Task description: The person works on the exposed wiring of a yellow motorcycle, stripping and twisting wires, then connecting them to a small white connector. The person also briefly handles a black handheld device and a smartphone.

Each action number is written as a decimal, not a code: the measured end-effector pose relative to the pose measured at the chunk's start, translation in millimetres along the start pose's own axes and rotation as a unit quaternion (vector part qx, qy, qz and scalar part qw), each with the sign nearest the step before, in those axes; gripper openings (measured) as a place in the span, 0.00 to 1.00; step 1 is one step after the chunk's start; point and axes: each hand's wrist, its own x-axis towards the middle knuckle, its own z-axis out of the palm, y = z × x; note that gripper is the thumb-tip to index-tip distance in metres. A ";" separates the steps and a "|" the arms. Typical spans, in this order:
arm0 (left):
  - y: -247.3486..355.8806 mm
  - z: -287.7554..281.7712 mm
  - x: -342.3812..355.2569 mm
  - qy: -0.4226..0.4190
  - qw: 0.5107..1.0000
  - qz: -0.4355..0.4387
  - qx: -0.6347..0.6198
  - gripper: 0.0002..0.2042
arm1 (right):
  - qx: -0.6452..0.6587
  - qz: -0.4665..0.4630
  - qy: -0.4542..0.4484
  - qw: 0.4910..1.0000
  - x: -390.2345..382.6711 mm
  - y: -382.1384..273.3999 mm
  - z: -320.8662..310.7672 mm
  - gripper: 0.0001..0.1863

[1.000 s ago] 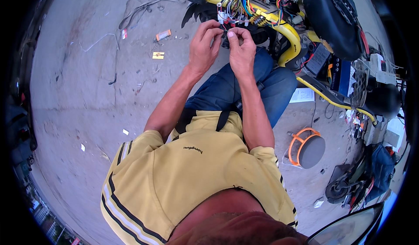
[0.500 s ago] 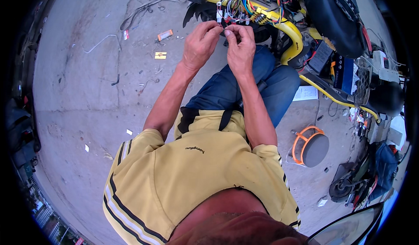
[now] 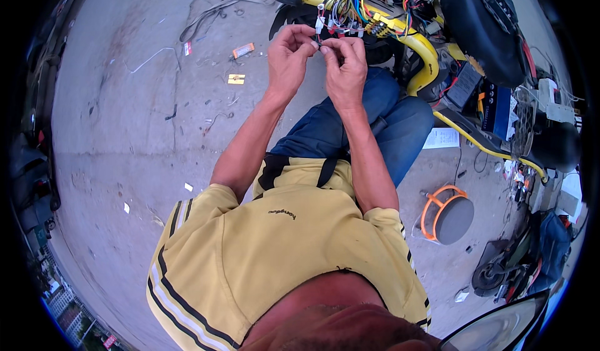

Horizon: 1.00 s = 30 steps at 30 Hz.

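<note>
My left hand (image 3: 289, 62) and my right hand (image 3: 346, 71) meet fingertip to fingertip in front of a vehicle's yellow tube frame (image 3: 427, 57). Each is closed in a pinch on a thin dark wire (image 3: 319, 38), whose end is partly hidden by the fingers. Just beyond the fingertips hangs a white plug connector (image 3: 320, 24). Behind it a bundle of many-coloured wires (image 3: 347, 4) spills over the frame, with a yellow terminal strip (image 3: 379, 25) to its right.
A black seat (image 3: 484, 32) stands at the far right. Below it are a dark blue box (image 3: 496, 110) and a white paper sheet (image 3: 441, 138). An orange-framed stool (image 3: 454, 220) is at my right. On the floor lie a strap (image 3: 209, 17), an orange-and-white packet (image 3: 242, 50) and a yellow card (image 3: 236, 79).
The whole view has shifted slightly. My fingers have moved a little on the wire, and the white connector beyond them shows more clearly. Both hands keep their pinch.
</note>
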 end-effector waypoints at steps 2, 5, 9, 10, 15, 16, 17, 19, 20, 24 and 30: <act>1.5 -6.4 6.7 -0.007 0.993 -0.093 -0.068 0.10 | 0.012 0.010 -0.012 1.000 0.9 -1.9 -1.5 0.06; -4.5 -16.4 16.7 -0.010 0.963 -0.218 -0.161 0.11 | 0.010 0.005 -0.040 0.999 1.3 -1.3 -1.4 0.06; 5.7 -18.9 19.2 -0.018 0.935 -0.297 -0.193 0.11 | 0.034 0.042 -0.054 0.997 3.8 -4.6 -1.9 0.06; 10.4 -17.7 17.0 -0.021 0.937 -0.298 -0.181 0.10 | 0.035 0.045 -0.058 0.997 4.7 -2.8 -1.9 0.06; 10.1 -18.3 7.9 -0.046 0.986 -0.162 -0.013 0.10 | 0.037 0.057 -0.072 0.995 6.8 1.1 -3.7 0.06; 10.3 -18.2 7.0 -0.048 0.989 -0.141 0.015 0.10 | 0.043 0.063 -0.074 0.994 6.5 3.4 -2.5 0.06; 8.9 -18.8 6.8 -0.052 0.990 -0.128 0.030 0.10 | 0.049 0.069 -0.076 0.994 6.6 3.9 -2.0 0.06; 5.0 -20.7 6.2 -0.060 0.991 -0.103 0.060 0.10 | 0.049 0.073 -0.077 0.993 6.5 3.4 -2.8 0.06; 4.8 -20.9 6.3 -0.061 0.991 -0.098 0.066 0.10 | 0.049 0.074 -0.077 0.993 6.7 3.0 -3.2 0.06; 5.3 -21.1 6.6 -0.052 0.991 -0.084 0.094 0.09 | 0.076 0.099 -0.085 0.989 7.7 9.2 0.2 0.07; -0.7 -19.1 1.9 -0.061 0.982 -0.006 0.177 0.09 | 0.140 0.141 -0.081 0.977 9.2 23.3 6.3 0.07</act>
